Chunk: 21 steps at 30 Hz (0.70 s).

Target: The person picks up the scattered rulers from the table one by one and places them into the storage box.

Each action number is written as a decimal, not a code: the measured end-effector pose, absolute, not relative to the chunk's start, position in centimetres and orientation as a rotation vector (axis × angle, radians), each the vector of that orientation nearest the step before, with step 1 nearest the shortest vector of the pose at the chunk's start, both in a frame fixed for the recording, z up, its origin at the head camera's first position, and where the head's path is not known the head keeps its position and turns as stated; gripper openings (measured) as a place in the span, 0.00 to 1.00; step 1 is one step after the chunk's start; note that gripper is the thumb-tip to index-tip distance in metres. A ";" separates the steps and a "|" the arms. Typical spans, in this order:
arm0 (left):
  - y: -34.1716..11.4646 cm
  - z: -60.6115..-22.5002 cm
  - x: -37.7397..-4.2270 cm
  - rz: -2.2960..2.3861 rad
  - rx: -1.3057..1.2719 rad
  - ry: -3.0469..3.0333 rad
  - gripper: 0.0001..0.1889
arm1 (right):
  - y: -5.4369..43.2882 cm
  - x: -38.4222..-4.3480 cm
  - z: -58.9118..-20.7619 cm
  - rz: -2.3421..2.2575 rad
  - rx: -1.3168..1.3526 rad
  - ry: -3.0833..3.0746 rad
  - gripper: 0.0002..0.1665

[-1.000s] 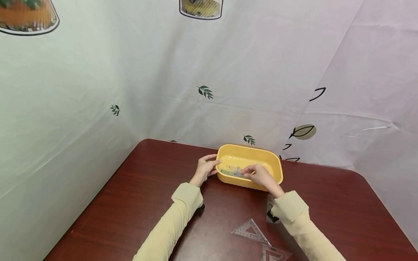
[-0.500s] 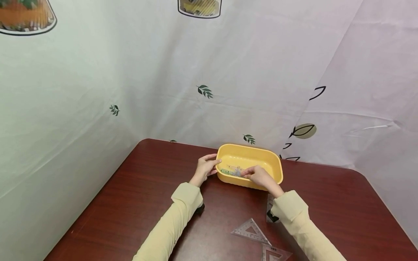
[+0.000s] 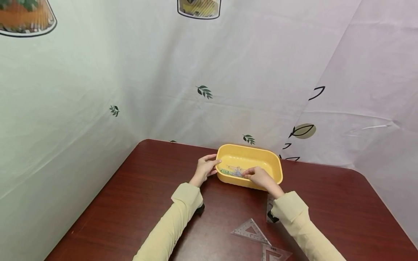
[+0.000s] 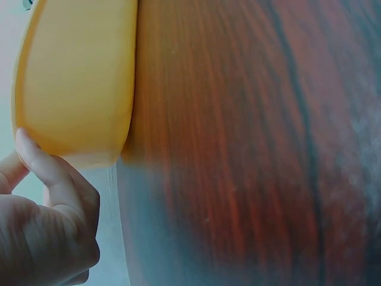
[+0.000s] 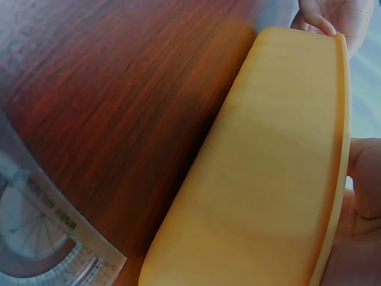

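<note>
A yellow plastic bin (image 3: 261,156) stands near the back of the table. My left hand (image 3: 205,168) grips its left end, the thumb over the rim and the fingers outside. In the left wrist view, the thumb and fingers meet at the rim of the bin (image 4: 77,77). My right hand (image 3: 259,176) reaches over the near rim, thumb and forefinger pinching at a clear bluish plastic piece (image 3: 237,172) inside. A green strip (image 3: 227,172) lies beside that piece. In the right wrist view, the bin's wall hides the right fingertips.
A clear triangular set square (image 3: 245,232) lies on the dark red table (image 3: 137,192), with another clear piece (image 3: 282,254) at the near edge. A clear plastic piece (image 3: 269,201) is partly under the right sleeve. A patterned cloth (image 3: 163,72) hangs behind.
The bluish piece at my right fingertips has shifted slightly and settled lower among the pieces in the bin. My left hand and the bin have stayed in place.
</note>
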<state>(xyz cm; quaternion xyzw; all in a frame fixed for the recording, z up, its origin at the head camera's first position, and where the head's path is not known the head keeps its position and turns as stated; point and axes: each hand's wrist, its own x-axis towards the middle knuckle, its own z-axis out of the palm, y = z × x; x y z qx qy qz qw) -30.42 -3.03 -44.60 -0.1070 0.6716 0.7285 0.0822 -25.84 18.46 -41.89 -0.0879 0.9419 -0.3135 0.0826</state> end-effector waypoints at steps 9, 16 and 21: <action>-3.2 -44.5 -30.1 2.183 -0.301 1.992 0.21 | 18.4 -25.7 -42.5 -1.112 -0.283 2.898 0.11; -3.3 -44.4 -30.2 2.180 -0.284 1.990 0.22 | 18.5 -25.4 -42.0 -1.271 -0.384 3.008 0.16; -3.3 -44.4 -30.2 2.181 -0.284 1.990 0.22 | 18.7 -25.0 -41.6 -1.304 -0.429 3.079 0.22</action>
